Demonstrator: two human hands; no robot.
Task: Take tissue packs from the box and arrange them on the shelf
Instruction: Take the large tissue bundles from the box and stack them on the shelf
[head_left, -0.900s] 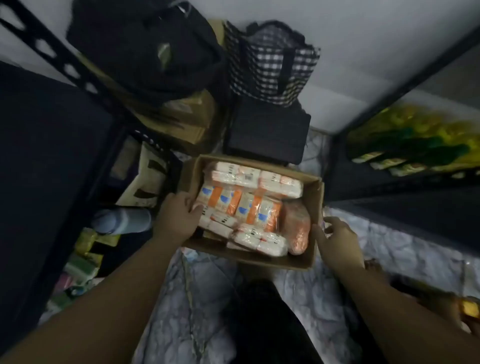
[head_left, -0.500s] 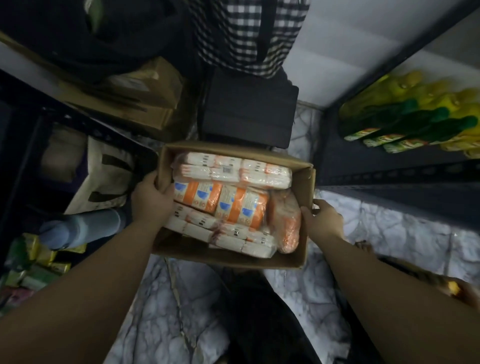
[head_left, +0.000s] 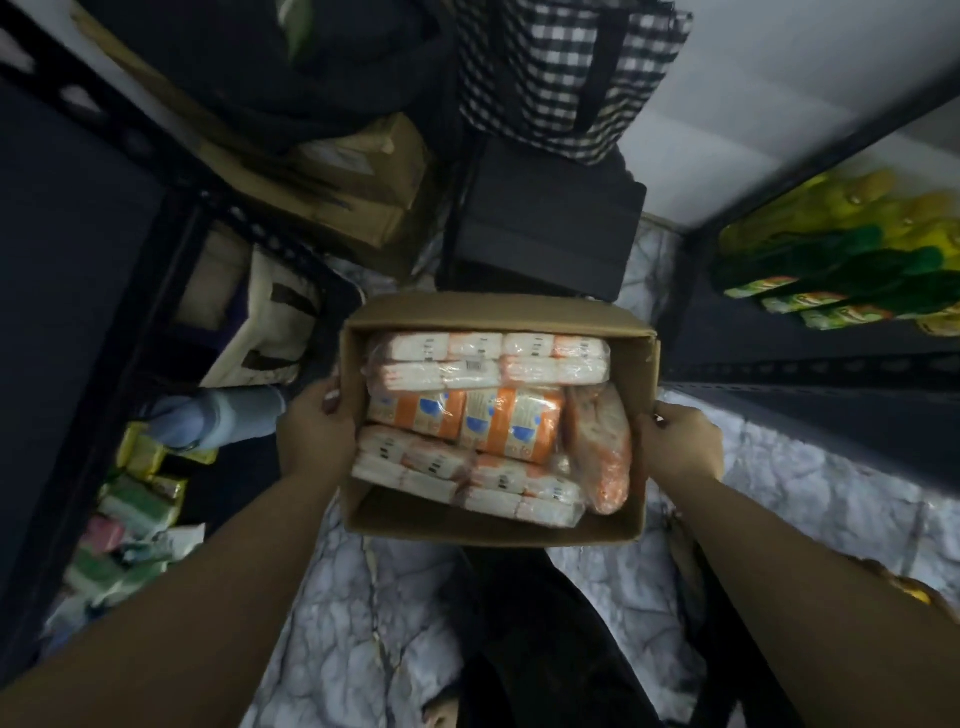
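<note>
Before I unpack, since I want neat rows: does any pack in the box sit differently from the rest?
Yes. One pack stands on edge against the cardboard box's right wall, crosswise to the flat-stacked tissue packs; its wrap looks crumpled.

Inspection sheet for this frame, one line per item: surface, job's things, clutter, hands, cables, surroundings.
Surface: marble-patterned floor, pale with dark veins.
Job's things: open cardboard box full of wrapped tissue packs, white and orange; none taken out.
Clutter: checked bag, dark case, brown cartons, cream tote, pale blue bottle.
Hands: left hand grips the box's left wall; right hand grips its right wall.
Cables: nothing seen.
Surroundings: dark metal shelves on both sides; green and yellow bottles on the right shelf, mixed packets low on the left.
</note>
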